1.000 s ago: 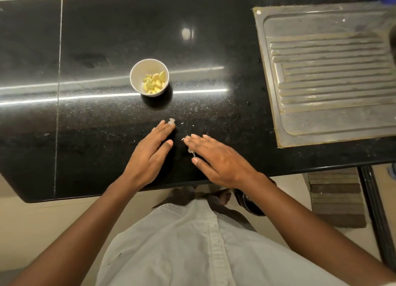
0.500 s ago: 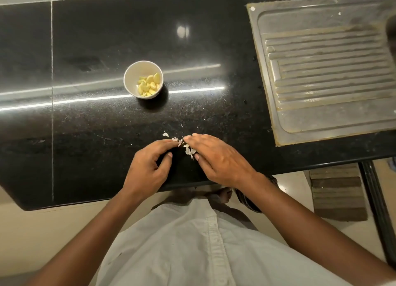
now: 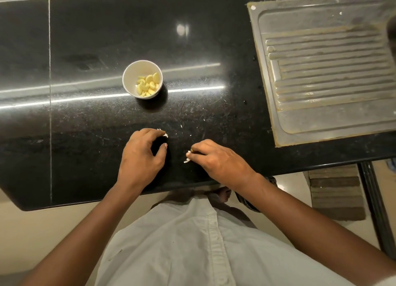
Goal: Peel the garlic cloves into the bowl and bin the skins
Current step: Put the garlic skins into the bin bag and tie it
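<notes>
Head view, looking down on a black stone counter (image 3: pixel 85 135) with the person standing at its near edge. We note the white bowl (image 3: pixel 129 80) standing upright on the counter, beyond the hands and slightly to their left, with the peeled garlic cloves (image 3: pixel 147 85) heaped pale yellow against its right inner wall. The right hand (image 3: pixel 220 160) rests low on the counter near the front edge; its fingers are curled in and the thumb and forefinger are closed tight on a small tuft of garlic skins (image 3: pixel 187 159), white ends sticking out to the left of the fingertips. The left hand (image 3: pixel 140 157) sits just beside it, the two hands apart with bare counter between them. Its fingers arch over and down, the tips meeting the counter on a few white skin scraps (image 3: pixel 165 135), while the thumb stands off from the fingers with a dark gap beneath the palm. We cannot tell whether those scraps are gripped or only pinned under the fingertips. A few loose flecks (image 3: pixel 181 126) of skin lie on the stone just beyond the hands, toward the bowl. To the right, a steel drainboard (image 3: pixel 321 82) with ridges is set into the counter, well apart from both hands. A white buttoned shirt (image 3: pixel 192 247) fills the lower view, and a striped mat (image 3: pixel 336 195) lies on the floor under the counter's right end.
</notes>
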{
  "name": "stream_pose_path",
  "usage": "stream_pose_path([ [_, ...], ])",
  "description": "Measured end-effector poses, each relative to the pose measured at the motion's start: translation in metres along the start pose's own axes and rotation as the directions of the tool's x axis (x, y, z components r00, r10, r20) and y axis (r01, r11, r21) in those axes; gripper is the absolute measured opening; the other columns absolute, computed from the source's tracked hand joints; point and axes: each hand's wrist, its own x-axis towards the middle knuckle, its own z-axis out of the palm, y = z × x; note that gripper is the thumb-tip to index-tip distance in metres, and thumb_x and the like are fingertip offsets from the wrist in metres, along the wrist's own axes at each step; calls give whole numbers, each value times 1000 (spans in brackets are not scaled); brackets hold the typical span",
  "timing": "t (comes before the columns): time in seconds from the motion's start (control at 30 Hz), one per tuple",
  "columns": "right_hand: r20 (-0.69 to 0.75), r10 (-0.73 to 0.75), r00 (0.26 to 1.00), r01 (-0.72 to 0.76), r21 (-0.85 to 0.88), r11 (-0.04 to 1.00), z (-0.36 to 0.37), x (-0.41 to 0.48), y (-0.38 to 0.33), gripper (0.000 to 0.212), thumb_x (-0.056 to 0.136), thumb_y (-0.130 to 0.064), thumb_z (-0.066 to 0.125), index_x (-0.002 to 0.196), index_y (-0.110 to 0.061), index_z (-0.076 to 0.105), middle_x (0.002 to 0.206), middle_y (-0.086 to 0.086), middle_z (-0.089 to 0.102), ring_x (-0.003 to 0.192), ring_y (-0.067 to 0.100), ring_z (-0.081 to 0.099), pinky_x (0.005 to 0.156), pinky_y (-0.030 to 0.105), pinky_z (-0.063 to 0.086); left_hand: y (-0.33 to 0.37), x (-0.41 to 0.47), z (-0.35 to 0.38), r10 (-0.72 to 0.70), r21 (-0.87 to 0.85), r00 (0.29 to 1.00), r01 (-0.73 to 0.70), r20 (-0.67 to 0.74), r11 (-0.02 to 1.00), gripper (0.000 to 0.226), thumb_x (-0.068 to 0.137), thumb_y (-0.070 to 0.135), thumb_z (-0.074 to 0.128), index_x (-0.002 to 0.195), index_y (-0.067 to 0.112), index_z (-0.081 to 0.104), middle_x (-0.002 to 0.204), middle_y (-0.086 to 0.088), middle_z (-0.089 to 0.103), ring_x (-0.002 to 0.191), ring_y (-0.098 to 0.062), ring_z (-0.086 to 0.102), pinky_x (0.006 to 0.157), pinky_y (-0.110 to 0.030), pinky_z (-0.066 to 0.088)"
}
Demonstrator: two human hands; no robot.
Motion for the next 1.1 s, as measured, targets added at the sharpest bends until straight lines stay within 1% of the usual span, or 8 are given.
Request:
stream_pose_path([
  [0.2,-87,45,995,-48,-37,998,-7,-4,23,43,89,-3,82,130,-8,71,128,9,67,122,23,61,89,37,63,4,9,-2,25,130,996,-36,86,991,37,99,23,70,136,16,70,124,0,64,114,-20,61,97,-36,52],
  [0.37,-287,403,869,-324,287,902,-25,16,41,22,100,-5,69,120,-7,79,113,5,73,108,20,67,97,35,58,7,15,-5,71,163,986,-97,154,982,24,99,17,70,121,12,78,117,-4,69,101,-22,68,92,-39,59],
  [0.47,-317,484,816,-397,301,867,-22,36,43,21,101,-7,68,118,-6,79,108,5,73,102,20,67,95,36,58,9,18,-5,38,157,989,-61,145,986,21,99,16,69,118,13,79,112,-4,71,99,-22,68,91,-42,60],
  [0.6,-329,396,857,-354,181,918,-12,66,25,19,101,-6,66,115,-2,79,104,11,70,100,29,64,84,41,59,14,24,-3,-31,209,990,1,141,978,19,99,15,67,114,13,79,109,-7,73,99,-27,70,91,-44,59],
  [0.8,-146,156,977,-159,-8,987,2,70,-13,19,94,-1,72,112,-5,73,111,6,64,107,25,60,75,41,61,10,35,-10,-221,259,960,173,171,950,12,94,16,70,101,16,79,92,-8,75,85,-29,72,80,-46,63],
  [0.93,10,16,1000,-16,-60,998,-5,28,-15,43,89,0,78,131,-6,68,129,10,63,124,26,58,84,36,62,11,39,-13,-212,288,957,149,199,946,7,93,15,71,96,13,77,89,-8,73,81,-28,70,78,-45,63],
  [1.0,41,12,999,-9,-71,997,-8,11,-9,52,85,2,82,135,-6,68,134,11,64,127,26,59,87,37,63,12,40,-14,-196,299,954,124,225,946,4,93,13,72,92,11,75,85,-8,71,77,-27,67,74,-45,62],
  [1.1,-45,129,991,-128,36,991,-14,1,3,36,92,1,76,128,-6,74,126,9,69,120,24,63,91,39,62,10,39,-17,-155,263,957,87,247,961,3,93,15,74,94,13,75,86,-5,71,77,-22,67,75,-44,62],
])
